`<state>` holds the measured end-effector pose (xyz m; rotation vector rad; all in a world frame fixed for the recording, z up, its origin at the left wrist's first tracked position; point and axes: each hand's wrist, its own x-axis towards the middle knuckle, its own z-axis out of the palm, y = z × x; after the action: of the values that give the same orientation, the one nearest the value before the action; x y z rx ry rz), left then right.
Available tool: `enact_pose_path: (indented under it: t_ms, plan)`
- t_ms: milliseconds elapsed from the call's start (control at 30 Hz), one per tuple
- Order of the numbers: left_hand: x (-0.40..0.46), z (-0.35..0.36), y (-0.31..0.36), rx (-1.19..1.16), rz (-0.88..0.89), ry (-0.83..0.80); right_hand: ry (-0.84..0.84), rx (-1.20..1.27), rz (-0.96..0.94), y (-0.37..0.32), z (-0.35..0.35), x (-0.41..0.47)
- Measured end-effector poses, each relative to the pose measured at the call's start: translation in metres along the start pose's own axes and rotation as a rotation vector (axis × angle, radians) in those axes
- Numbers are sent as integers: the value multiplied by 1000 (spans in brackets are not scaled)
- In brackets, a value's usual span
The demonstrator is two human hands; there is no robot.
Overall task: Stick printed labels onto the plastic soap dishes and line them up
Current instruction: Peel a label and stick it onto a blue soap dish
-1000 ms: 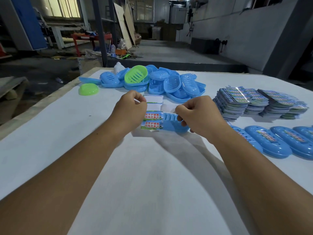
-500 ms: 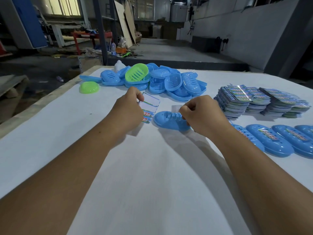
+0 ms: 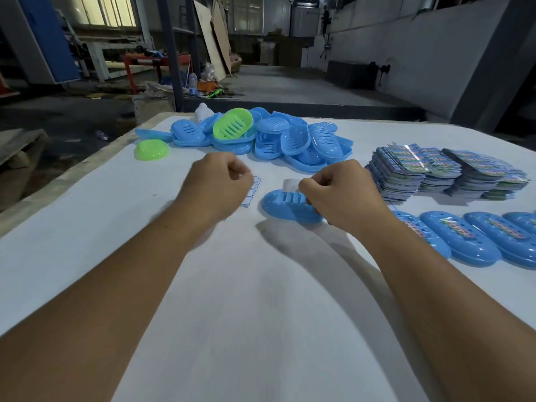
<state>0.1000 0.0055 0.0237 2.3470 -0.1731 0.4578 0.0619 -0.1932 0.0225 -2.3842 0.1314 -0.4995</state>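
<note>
Meanwhile, I saw my right hand (image 3: 340, 195) curled down over the right end of a blue soap dish (image 3: 285, 206) that lay on the white table (image 3: 261, 314), its fingers gripping the dish's edge; a small white paper scrap (image 3: 291, 185) showed just behind the dish by the thumb, though I could not tell whether the fingers pinched it. My left hand (image 3: 216, 184) sat just to the left of the dish, apart from it, fingers curled tight on a sheet of labels (image 3: 251, 191), only a corner of which peeked out past the knuckles, too blurred to read. Behind both hands lay a loose pile of blue dishes (image 3: 290, 140) with a green dish (image 3: 232, 127) tilted on top, and a second green one (image 3: 151, 150) lay on the table at the pile's left. To the right stood stacks of printed labels (image 3: 446, 172), and nearer me a row of labelled dishes (image 3: 475, 239) ran side by side toward the table's right edge, each touching the next.
</note>
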Motion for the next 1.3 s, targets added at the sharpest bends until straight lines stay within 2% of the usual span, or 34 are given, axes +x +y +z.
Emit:
enact_pose_path:
  t_ms: [67,167,433,667,867,1300]
  plan:
    - [-8,7,14,-262,8,-69,20,21,-8,-1,0,-1]
    - [-18,13,25,-415,20,-180,54,31,-38,-3,1,-2]
    - [-25,25,25,-461,-29,-256,28,27,-82,-3,4,-3]
    - [-18,23,19,-527,-52,-171,-46,74,-196,-3,4,-5]
    - [-15,22,22,-560,-85,-154,10,2,-39,4,0,4]
    - [-9,26,17,-682,-256,-196,-74,293,109,6,-2,7]
